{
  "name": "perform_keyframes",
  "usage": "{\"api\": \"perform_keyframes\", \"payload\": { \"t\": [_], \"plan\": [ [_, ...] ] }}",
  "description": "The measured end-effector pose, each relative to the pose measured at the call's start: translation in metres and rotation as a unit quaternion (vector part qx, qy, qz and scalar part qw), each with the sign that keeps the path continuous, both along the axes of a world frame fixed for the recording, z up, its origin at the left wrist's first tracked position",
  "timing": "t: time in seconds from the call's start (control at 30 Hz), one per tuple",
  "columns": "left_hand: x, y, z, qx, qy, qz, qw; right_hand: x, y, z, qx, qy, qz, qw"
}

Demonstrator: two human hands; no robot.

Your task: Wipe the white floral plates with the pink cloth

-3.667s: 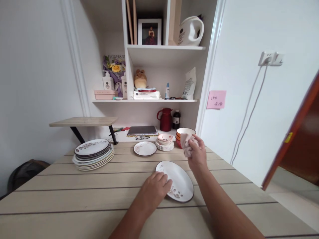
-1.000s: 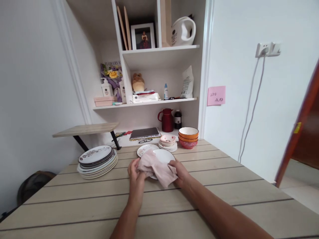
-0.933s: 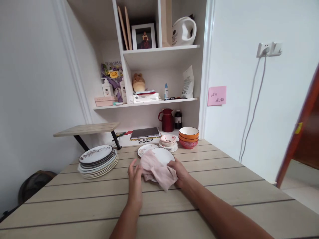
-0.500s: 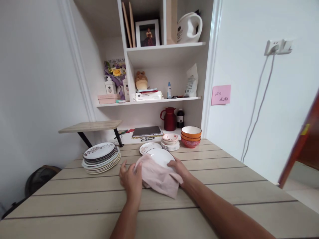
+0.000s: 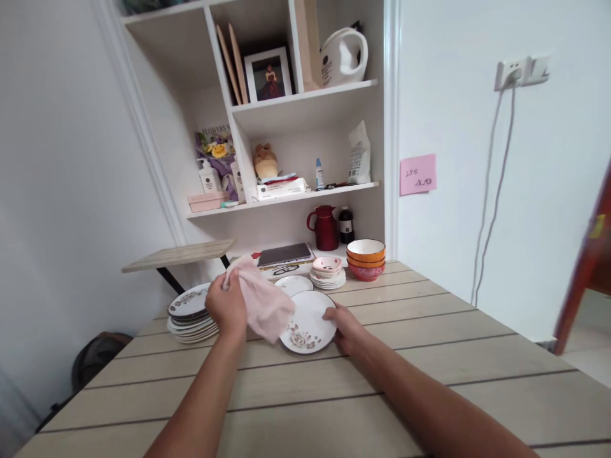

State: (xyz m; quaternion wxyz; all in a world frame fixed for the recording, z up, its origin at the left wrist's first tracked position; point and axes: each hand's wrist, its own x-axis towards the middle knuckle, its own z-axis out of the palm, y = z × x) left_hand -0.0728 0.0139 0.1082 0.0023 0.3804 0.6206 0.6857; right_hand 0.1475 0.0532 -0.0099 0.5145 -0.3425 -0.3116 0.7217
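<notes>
A pale pink cloth (image 5: 262, 302) hangs from my left hand (image 5: 227, 304), which is closed on its upper corner. My right hand (image 5: 347, 326) grips a white plate (image 5: 310, 321) by its right rim, thumb on top and fingers underneath. Brown flowers and a dark rim decorate that plate, which is tilted toward me above the table. The cloth's lower end overlaps the plate's left edge. Just behind lies another flowered plate (image 5: 294, 284), partly covered by the cloth and the held plate.
At the left stands a stack of plates (image 5: 191, 318), partly behind my left hand. Small dishes (image 5: 327, 273) and stacked bowls (image 5: 366, 259) sit at the table's back. A raised wooden stand (image 5: 176, 256) is at back left. Behind, shelves hold a red jug (image 5: 325, 229) and a laptop (image 5: 285, 254).
My left hand has lifted the cloth up and left, off most of the plate, uncovering its flowers. The plate has come lower, still in my right hand. The camera view has tilted.
</notes>
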Motion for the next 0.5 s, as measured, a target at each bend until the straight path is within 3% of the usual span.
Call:
{"api": "perform_keyframes", "payload": {
  "t": [0.07,0.13,0.23,0.33,0.5],
  "plan": [
    [0.005,0.002,0.012,0.003,-0.007,-0.029,1.000,-0.001,-0.001,0.001,-0.002,-0.022,-0.016,1.000],
    [0.014,0.002,0.011,-0.007,-0.032,-0.083,0.996,-0.002,-0.002,0.002,-0.005,-0.039,-0.026,0.999],
    [0.034,0.001,-0.007,-0.046,-0.107,-0.196,0.974,-0.003,-0.003,0.003,0.001,-0.050,-0.029,0.998],
    [0.054,-0.003,-0.027,-0.096,-0.205,-0.305,0.925,-0.004,-0.004,0.004,0.024,-0.041,-0.018,0.999],
    [0.069,-0.006,-0.048,-0.136,-0.279,-0.379,0.872,-0.006,-0.004,0.006,0.051,-0.004,0.013,0.999]
  ]
}}
